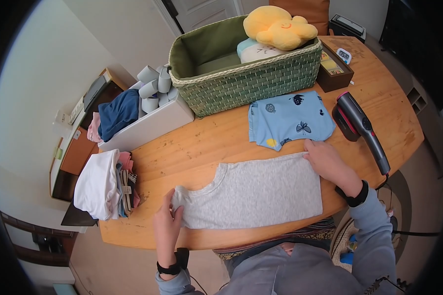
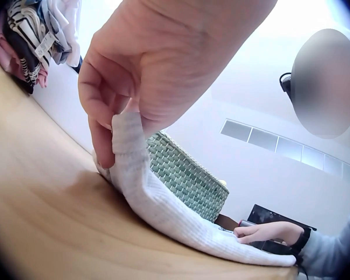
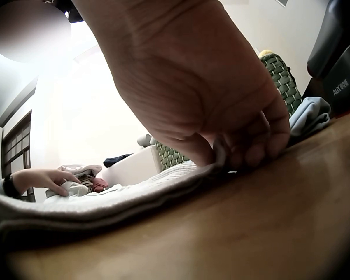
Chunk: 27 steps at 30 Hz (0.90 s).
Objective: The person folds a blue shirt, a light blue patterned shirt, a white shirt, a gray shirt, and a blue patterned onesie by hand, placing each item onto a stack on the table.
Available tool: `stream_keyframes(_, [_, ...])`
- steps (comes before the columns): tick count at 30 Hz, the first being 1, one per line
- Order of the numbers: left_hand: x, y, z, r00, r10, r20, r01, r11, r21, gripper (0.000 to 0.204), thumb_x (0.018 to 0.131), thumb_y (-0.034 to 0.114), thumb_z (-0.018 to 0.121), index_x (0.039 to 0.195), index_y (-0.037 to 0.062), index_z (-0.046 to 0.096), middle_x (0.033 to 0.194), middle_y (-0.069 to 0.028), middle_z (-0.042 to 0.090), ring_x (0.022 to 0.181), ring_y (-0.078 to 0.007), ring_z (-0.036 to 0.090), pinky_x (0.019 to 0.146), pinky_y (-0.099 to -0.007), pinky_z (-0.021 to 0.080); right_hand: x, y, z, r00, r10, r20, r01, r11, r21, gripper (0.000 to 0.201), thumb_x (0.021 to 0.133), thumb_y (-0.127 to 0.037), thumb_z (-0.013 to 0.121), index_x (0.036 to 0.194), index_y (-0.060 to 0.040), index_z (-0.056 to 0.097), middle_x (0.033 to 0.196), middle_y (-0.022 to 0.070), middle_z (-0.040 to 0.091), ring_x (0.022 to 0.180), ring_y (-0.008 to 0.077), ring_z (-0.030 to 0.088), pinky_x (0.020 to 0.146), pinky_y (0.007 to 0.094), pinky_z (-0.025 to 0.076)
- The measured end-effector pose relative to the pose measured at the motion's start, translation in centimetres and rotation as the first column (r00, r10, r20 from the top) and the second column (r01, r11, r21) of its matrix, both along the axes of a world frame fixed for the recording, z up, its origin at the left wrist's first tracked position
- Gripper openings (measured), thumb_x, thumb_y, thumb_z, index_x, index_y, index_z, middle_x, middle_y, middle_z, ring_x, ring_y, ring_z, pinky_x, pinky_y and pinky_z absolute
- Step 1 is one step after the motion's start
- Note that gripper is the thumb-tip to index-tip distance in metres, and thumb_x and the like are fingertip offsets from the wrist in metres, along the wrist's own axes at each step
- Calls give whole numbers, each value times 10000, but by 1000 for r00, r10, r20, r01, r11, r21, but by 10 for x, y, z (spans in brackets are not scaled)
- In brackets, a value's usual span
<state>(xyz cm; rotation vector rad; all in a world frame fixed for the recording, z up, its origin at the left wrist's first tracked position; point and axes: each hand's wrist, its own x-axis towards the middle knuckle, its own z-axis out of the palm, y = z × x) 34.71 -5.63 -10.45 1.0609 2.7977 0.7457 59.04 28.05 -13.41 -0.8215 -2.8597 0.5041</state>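
Note:
A light grey knit top (image 1: 261, 191), folded flat and long, lies on the wooden table in front of me. At its narrow left end, below the curved cut-out, my left hand (image 1: 167, 221) pinches the cloth between thumb and fingers. The left wrist view shows this pinched end (image 2: 128, 134) raised above the tabletop. My right hand (image 1: 330, 164) is at the far right corner, and in the right wrist view its thumb and fingers pinch the layered edge (image 3: 220, 154). Just beyond that hand lies a folded light blue printed garment (image 1: 290, 118).
A green woven basket (image 1: 251, 81) with plush toys stands at the back. Left of it is a white bin (image 1: 152, 125) holding grey rolls and a dark blue cloth. Folded clothes (image 1: 101, 184) are stacked at the left edge. A corded handheld steamer (image 1: 362, 125) lies at right, near a brown box (image 1: 335, 78).

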Motion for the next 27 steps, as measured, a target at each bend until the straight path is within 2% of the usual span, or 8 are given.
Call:
stream_keyframes(3, [2, 2, 4, 999, 48, 21, -49, 999, 24, 383, 779, 62, 666, 1154, 65, 588, 676, -149, 549, 535, -250, 529, 525, -332, 431, 0, 0, -1, 1000, 2, -4, -2, 1000, -3, 172, 858, -136, 554, 921, 10, 486, 823, 212, 608, 823, 392, 580, 717, 467, 446])
stream_keyframes(6, [-2, -1, 2, 1000, -16, -20, 16, 1000, -14, 373, 786, 69, 663, 1153, 71, 594, 617, -136, 519, 507, -238, 505, 509, -330, 418, 0, 0, 0, 1000, 1, -1, -1, 1000, -7, 172, 858, -135, 553, 920, 10, 487, 825, 212, 608, 825, 392, 580, 718, 467, 446])
stream_keyframes(8, [-4, -2, 1, 999, -34, 2, 34, 996, -83, 311, 787, 86, 671, 1091, 71, 607, 572, -120, 496, 489, -233, 497, 493, -329, 404, 0, 0, 0, 1000, 0, 0, 0, 1000, -8, 171, 858, -135, 553, 919, 10, 487, 825, 212, 608, 826, 392, 580, 718, 466, 446])
stream_keyframes(14, [-2, 1, 2, 999, 37, 16, -36, 999, -29, 191, 767, 98, 696, 881, 50, 551, 571, -107, 512, 490, -241, 515, 483, -341, 403, 0, 0, -1, 1000, 6, -20, -7, 1000, -7, 173, 856, -137, 555, 916, 10, 487, 818, 212, 608, 826, 393, 581, 717, 467, 447])
stream_keyframes(18, [-9, -5, -7, 1000, 26, -18, -27, 998, -51, 198, 757, 95, 702, 846, 53, 530, 571, -99, 527, 502, -269, 536, 491, -359, 419, 1, 1, -3, 1000, 10, -29, -10, 1000, 3, 171, 854, -136, 557, 917, 8, 488, 812, 211, 607, 816, 392, 581, 710, 466, 448])
stream_keyframes(24, [-13, -8, -6, 998, -50, -39, 47, 995, -87, 200, 717, 28, 702, 821, 33, 532, 755, -122, 554, 677, -286, 584, 595, -332, 480, 1, 0, -2, 999, 5, -34, -4, 1000, 5, 166, 854, -135, 555, 913, 5, 487, 817, 207, 606, 817, 389, 579, 712, 464, 445])
stream_keyframes(26, [-8, -4, 0, 990, -41, -132, 36, 999, -38, 201, 700, 17, 697, 846, 27, 558, 837, -125, 556, 850, -307, 570, 741, -353, 476, 2, 0, -2, 1000, 2, -29, -2, 1000, 2, 165, 855, -135, 554, 912, 4, 487, 818, 206, 605, 819, 388, 578, 713, 464, 445])
stream_keyframes(27, [-5, -2, 3, 990, -42, -132, 38, 999, -38, 201, 700, 17, 697, 846, 27, 558, 837, -125, 556, 850, -307, 570, 741, -353, 476, 2, 1, -3, 999, 6, -34, -6, 1000, 3, 164, 856, -135, 554, 910, 4, 487, 816, 206, 604, 818, 388, 578, 711, 464, 444])
